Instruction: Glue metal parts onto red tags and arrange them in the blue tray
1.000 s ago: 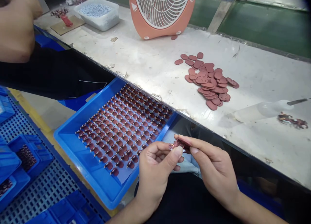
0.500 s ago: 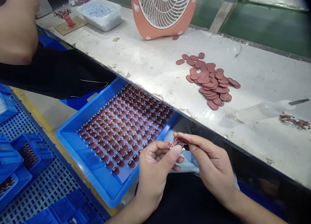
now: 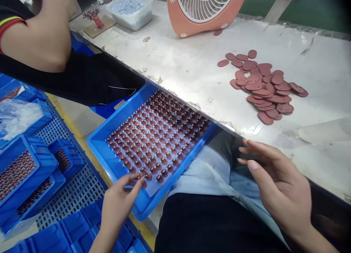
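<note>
Left hand (image 3: pixel 119 196) pinches a piece (image 3: pixel 146 174) over the tray (image 3: pixel 109 164); right hand (image 3: pixel 286 191) spread

Nearest are the wearer's dark top (image 3: pixel 214 223) and pale jeans (image 3: pixel 203 172). The left hand has a small reddish-brown piece between thumb and fingertips, at the near end of the blue tray; whether the piece touches the paper (image 3: pixel 154 188) lining the tray cannot be told. The right hand is well apart from the left, its thumb away from its parted fingers, just beside the bench (image 3: pixel 186 63) edge and above the jeans.

Rows (image 3: pixel 156 136) of similar pieces cover most of the paper. The tray's far end meets the bench edge. Left of the tray, blue bins (image 3: pixel 45 156), some holding small dark parts (image 3: pixel 19 174), stand on a blue perforated mat (image 3: pixel 78 185). Clear plastic (image 3: pixel 18 116) lies on one bin.

On the bench, a blurred, translucent white bottle (image 3: pixel 326 130) lies on its side at the right. Beyond it is a loose heap of oval reddish discs (image 3: pixel 270 88), some overlapping. Farther back stands an orange fan (image 3: pixel 181 21), with a lone disc (image 3: pixel 218 32) by its base. To its left, a white basket (image 3: pixel 146 19) holds blue-and-white bits (image 3: pixel 127 7), near a brown board (image 3: pixel 108 25) bearing a red object (image 3: pixel 98 22).

A co-worker's bent arm (image 3: pixel 49 44) is at the upper left, its dark sleeve (image 3: pixel 12 8) trimmed in yellow and red. Behind the bench runs a green panel (image 3: pixel 255 8).
</note>
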Motion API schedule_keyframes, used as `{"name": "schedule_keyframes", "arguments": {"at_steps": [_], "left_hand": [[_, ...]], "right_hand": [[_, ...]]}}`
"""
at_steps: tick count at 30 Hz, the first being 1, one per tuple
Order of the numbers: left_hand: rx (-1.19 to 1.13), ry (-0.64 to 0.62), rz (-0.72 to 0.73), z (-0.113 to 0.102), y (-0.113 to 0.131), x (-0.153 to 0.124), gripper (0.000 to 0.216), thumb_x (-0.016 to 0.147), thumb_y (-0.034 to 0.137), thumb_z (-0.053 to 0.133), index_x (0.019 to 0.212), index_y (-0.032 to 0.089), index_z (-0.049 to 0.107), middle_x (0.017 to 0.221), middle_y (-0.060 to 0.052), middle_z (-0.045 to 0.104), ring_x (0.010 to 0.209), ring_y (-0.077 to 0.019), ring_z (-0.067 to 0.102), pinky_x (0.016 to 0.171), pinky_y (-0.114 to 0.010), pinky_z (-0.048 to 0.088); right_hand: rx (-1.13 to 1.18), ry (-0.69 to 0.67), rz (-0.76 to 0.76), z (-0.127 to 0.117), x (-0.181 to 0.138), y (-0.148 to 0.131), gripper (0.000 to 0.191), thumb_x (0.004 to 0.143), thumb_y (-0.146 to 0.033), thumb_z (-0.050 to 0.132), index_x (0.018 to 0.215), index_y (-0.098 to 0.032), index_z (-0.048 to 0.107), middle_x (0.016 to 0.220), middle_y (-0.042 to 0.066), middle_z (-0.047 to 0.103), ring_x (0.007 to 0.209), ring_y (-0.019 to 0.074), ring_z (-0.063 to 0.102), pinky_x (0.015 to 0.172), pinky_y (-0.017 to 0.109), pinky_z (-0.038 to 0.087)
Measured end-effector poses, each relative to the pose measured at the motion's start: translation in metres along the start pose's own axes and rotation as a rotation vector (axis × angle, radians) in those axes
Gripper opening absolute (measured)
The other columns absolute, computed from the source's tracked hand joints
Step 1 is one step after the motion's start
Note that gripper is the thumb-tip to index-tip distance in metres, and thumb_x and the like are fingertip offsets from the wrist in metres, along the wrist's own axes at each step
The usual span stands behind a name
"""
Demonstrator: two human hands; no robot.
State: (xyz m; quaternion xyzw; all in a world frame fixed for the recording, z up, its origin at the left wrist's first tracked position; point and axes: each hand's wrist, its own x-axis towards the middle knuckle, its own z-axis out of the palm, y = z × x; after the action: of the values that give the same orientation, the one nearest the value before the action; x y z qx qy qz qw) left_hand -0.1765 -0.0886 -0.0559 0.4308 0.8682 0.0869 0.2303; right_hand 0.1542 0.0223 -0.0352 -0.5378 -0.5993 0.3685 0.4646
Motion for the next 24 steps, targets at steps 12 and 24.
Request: {"name": "schedule_keyframes", "arguments": {"at_steps": [12,24], "left_hand": [[0.506,-0.317,0.138,0.044,-0.014,0.003,0.023,0.094,0.031,0.049,0.096,0.025,0.070,0.096,-0.007,0.075,0.100,-0.0263,0.068,0.073,-0.032,0.047],[0.517,-0.375,0.123,0.055,-0.014,0.009,0.023,0.095,0.032,0.045,0.093,0.024,0.065,0.096,-0.008,0.075,0.098,-0.0284,0.069,0.069,-0.033,0.047]], "right_hand": [[-0.146,-0.008,-0.075,-0.009,-0.014,0.004,0.035,0.090,-0.025,0.065,0.124,-0.030,0.065,0.118,0.005,0.067,0.096,0.0228,0.069,0.079,0.038,0.060],[-0.160,0.009,-0.084,-0.012,-0.016,0.005,0.034,0.090,-0.022,0.065,0.123,-0.028,0.066,0.116,0.004,0.067,0.094,0.0202,0.069,0.080,0.034,0.061]]}}
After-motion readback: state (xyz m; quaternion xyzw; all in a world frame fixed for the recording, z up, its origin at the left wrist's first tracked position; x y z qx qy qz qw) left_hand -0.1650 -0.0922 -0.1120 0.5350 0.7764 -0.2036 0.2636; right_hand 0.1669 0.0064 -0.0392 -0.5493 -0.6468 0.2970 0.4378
